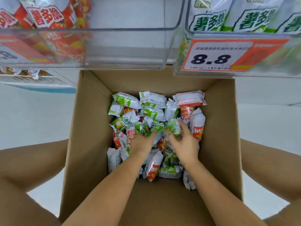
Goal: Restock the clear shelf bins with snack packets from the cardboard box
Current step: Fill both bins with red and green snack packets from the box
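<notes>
A heap of small crinkled foil snack packets (153, 115), some green-and-white and some red-and-white, covers the bottom of the open brown cardboard box (91, 128). Both hands are down among them. The right hand (184, 144) has its fingers and thumb curled round a green-and-white packet (172, 129) near the middle of the heap (the packet is blurred, so its print cannot be read). The left hand (143, 141) reaches into the pile just beside it, its fingertips buried among green packets; whether it grips one cannot be told. The two bare forearms enter over the box's near wall, and the person's bare knees lie either side of the box.

Above the box's far edge hang two clear plastic shelf bins. The left clear bin (123, 46) holds red-and-white packets (47, 17) at its left end, with bare space to their right. The right clear bin (182, 51) holds upright green-and-white packets (210, 18) and carries an orange-and-white price tag (216, 57) reading 8.8. Pale floor (32, 115) surrounds the box.
</notes>
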Tool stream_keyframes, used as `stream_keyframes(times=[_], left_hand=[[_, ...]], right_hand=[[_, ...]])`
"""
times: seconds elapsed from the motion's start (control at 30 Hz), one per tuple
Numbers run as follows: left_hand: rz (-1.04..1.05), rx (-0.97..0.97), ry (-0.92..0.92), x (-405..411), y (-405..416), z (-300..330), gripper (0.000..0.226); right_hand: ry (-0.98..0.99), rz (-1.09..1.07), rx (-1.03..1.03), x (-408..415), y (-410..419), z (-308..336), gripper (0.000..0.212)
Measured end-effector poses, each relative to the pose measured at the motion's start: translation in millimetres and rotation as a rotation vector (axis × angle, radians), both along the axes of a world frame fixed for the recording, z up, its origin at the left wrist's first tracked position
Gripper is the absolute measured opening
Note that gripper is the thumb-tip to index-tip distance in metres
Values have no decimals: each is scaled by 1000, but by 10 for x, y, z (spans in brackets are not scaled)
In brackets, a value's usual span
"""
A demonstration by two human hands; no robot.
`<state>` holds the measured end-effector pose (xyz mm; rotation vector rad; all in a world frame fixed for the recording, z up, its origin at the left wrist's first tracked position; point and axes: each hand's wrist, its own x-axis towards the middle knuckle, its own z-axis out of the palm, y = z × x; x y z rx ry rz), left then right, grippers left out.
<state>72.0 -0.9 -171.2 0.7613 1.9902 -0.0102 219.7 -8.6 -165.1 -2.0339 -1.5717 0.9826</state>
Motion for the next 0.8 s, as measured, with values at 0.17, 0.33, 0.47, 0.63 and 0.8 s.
stream_keyframes(times=[0.17, 0.33, 0.47, 0.63, 0.8], left_hand=[[194, -10, -142, 96, 13, -133, 48], [616, -151, -419, 241, -56, -64, 29], [661, -242, -617, 168, -163, 108, 17], [557, -75, -754, 36, -243, 523, 13], [357, 252, -636, -84, -317, 1014, 61]], right_hand=[[394, -481, -108, 8, -30, 79, 44], [378, -573, -112, 68, -16, 117, 39], [394, -635, -97, 150, -57, 203, 38], [716, -555, -123, 125, -60, 406, 45], [949, -392, -150, 91, -116, 681, 54]])
